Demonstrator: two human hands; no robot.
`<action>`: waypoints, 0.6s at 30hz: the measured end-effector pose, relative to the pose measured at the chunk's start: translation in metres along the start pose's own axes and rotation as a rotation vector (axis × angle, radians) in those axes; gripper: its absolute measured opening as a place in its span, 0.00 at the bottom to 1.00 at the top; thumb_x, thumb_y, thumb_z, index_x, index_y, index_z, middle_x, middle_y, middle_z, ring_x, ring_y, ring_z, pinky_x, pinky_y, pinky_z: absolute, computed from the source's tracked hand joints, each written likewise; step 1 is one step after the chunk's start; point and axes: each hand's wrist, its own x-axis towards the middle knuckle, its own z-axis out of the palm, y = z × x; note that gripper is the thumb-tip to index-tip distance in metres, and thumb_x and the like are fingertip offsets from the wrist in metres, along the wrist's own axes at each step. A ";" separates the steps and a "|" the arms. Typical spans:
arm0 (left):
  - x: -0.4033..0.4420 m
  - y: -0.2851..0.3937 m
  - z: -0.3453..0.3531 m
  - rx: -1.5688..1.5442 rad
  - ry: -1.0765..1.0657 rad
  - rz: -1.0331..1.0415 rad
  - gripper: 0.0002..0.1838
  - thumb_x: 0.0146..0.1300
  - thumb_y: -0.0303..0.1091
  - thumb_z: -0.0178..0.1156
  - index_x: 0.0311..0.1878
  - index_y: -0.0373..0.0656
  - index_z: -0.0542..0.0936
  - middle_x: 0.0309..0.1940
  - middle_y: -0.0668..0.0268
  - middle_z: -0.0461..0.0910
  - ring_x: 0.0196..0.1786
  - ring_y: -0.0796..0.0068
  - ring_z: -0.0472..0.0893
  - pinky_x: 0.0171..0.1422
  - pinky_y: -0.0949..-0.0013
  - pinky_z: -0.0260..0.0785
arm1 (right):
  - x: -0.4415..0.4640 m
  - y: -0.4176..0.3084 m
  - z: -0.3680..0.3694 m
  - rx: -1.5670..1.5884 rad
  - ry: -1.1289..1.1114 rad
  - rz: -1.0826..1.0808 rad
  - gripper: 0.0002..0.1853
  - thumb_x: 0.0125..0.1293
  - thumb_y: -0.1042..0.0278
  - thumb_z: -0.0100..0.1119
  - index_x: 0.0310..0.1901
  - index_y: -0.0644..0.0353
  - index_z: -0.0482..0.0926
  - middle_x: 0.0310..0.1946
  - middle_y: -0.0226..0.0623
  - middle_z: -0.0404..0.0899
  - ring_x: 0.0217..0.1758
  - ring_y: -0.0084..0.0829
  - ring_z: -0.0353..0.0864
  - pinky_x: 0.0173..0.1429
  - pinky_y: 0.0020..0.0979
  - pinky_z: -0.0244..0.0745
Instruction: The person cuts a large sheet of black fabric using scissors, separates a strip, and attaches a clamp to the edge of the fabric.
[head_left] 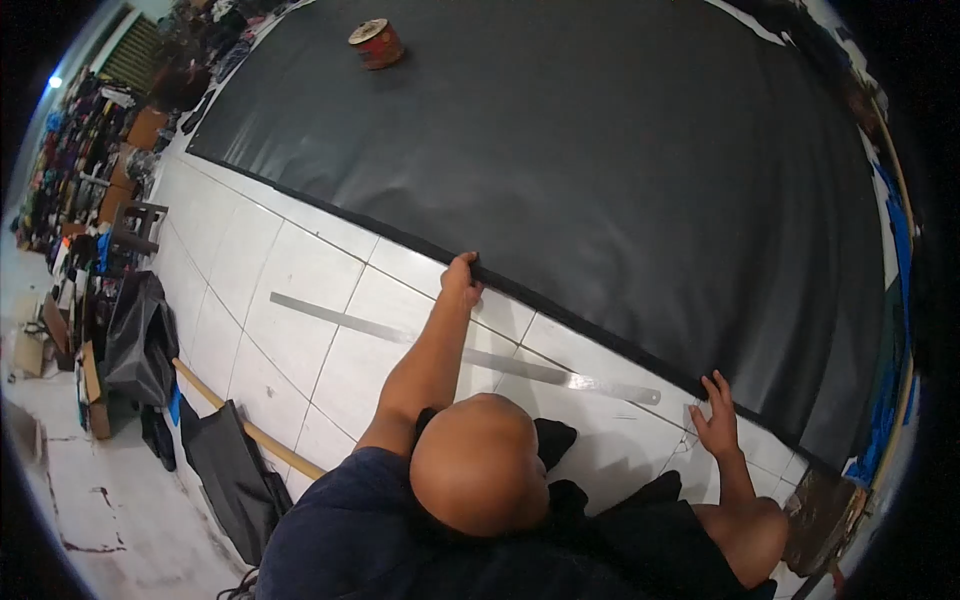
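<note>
A large black sheet (600, 130), smooth like vinyl or leatherette, covers much of the tiled floor. Along its near side runs a narrow folded-looking edge. My left hand (460, 278) pinches that edge near its middle, fingers on top and thumb below. Farther right, my right hand (716, 418) rests with spread fingertips at the same edge, holding nothing. A long metal ruler (520, 368) lies on the tiles between me and the sheet, passing under my left forearm.
A red can (377, 45) stands on the sheet's far part. To the left are a stool (137, 228), a wooden pole (258, 432), dark folded material (232, 470) and piled goods (75, 150). Blue material (895, 400) lines the right side.
</note>
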 end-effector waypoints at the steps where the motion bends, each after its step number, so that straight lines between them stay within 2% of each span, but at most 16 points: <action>1: -0.001 0.001 -0.001 0.212 0.119 0.043 0.10 0.56 0.28 0.66 0.40 0.38 0.77 0.31 0.60 0.78 0.29 0.66 0.79 0.27 0.70 0.72 | 0.000 0.005 0.003 -0.003 0.013 0.000 0.31 0.62 0.69 0.63 0.68 0.60 0.66 0.74 0.51 0.53 0.76 0.52 0.55 0.76 0.46 0.57; 5: 0.009 0.001 -0.004 0.259 0.013 0.026 0.11 0.57 0.29 0.65 0.41 0.36 0.77 0.34 0.58 0.79 0.33 0.65 0.81 0.29 0.67 0.73 | 0.000 -0.004 0.000 -0.004 0.007 0.038 0.32 0.63 0.69 0.62 0.68 0.60 0.65 0.74 0.50 0.53 0.76 0.51 0.55 0.76 0.46 0.56; 7: 0.010 -0.005 0.002 0.225 -0.006 0.127 0.13 0.57 0.29 0.64 0.42 0.32 0.77 0.37 0.57 0.79 0.35 0.64 0.81 0.33 0.66 0.75 | 0.001 -0.005 0.000 0.016 -0.003 0.075 0.32 0.63 0.68 0.62 0.69 0.59 0.65 0.74 0.47 0.53 0.76 0.50 0.55 0.76 0.45 0.56; 11: -0.034 0.000 0.015 0.266 0.124 0.186 0.15 0.58 0.30 0.64 0.44 0.28 0.76 0.38 0.56 0.79 0.36 0.62 0.81 0.36 0.63 0.77 | 0.003 0.000 0.002 -0.010 0.005 0.071 0.32 0.62 0.67 0.64 0.68 0.58 0.66 0.74 0.47 0.53 0.76 0.49 0.56 0.75 0.46 0.57; 13: -0.026 -0.001 0.005 0.066 -0.036 0.046 0.16 0.59 0.31 0.64 0.45 0.28 0.75 0.39 0.56 0.78 0.37 0.60 0.81 0.36 0.61 0.77 | 0.002 0.003 0.003 0.000 0.017 0.052 0.32 0.62 0.66 0.64 0.68 0.59 0.66 0.74 0.48 0.54 0.75 0.50 0.57 0.75 0.47 0.57; 16: -0.020 -0.004 0.002 0.064 -0.019 0.060 0.16 0.59 0.31 0.63 0.46 0.30 0.76 0.38 0.57 0.79 0.35 0.61 0.81 0.33 0.63 0.76 | 0.002 0.007 0.007 0.000 0.029 0.024 0.32 0.62 0.66 0.64 0.68 0.59 0.67 0.73 0.50 0.54 0.75 0.51 0.57 0.74 0.48 0.58; 18: -0.014 -0.005 0.005 0.019 -0.018 0.036 0.15 0.59 0.31 0.63 0.47 0.32 0.76 0.38 0.58 0.79 0.36 0.61 0.81 0.35 0.63 0.76 | 0.003 0.011 0.008 -0.017 0.036 0.026 0.32 0.62 0.66 0.64 0.67 0.59 0.66 0.73 0.51 0.54 0.75 0.52 0.58 0.74 0.48 0.58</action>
